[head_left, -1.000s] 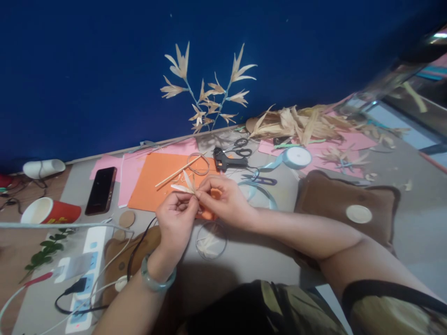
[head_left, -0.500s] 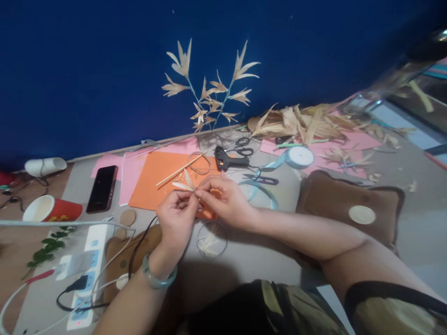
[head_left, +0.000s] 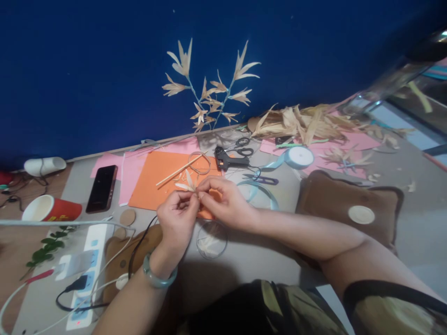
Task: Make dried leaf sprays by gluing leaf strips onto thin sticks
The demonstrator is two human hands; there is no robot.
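A small pale corn-husk flower (head_left: 189,182) sits between my two hands, its petals pointing up and left. My left hand (head_left: 179,216) pinches its base from the left, fingers curled. From the right, my right hand (head_left: 225,199) pinches at the same base, thumb and forefinger together; the exact contact is hidden by the fingertips. Beneath both hands lies an orange sheet (head_left: 146,186), with a thin wooden stick (head_left: 178,171) and pale scraps on it. A wire ring (head_left: 212,239) with pale husk pieces within it rests on the table just below my hands.
Behind are a black glue gun (head_left: 230,159), scissors (head_left: 245,151), a ribbon roll (head_left: 299,157), small snips (head_left: 261,180) and a husk pile (head_left: 300,122). Finished-looking husk flowers (head_left: 213,93) stand at the wall. A phone (head_left: 101,188), paper cup (head_left: 52,208) and power strip (head_left: 85,284) lie left; a brown pouch (head_left: 324,200) right.
The husk flower has shifted very slightly right and turned a little more upright between my fingertips. Both hands keep their pinch with small finger movements.
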